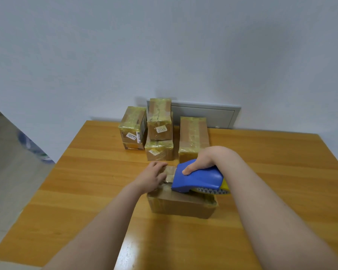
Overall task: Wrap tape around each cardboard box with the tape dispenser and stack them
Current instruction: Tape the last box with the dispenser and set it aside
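Head view: taping step underway; right hand (202, 162) grips dispenser (199, 179), left hand (154, 176) presses box (180, 207), fingers (160, 166) relaxed. Next likely needs tape (211, 190) drawn across.

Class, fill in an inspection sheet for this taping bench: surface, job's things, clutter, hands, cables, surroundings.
Surface: wooden table, glare near its front edge.
Job's things: cardboard box under both hands; blue tape dispenser on its top; taped boxes at the far edge, some stacked.
Clutter: nothing seen.
Grippers: left hand rests on the box's top; right hand grips the tape dispenser.
Cables: nothing seen.
Surroundings: pale wall; grey panel behind the boxes; floor at left.
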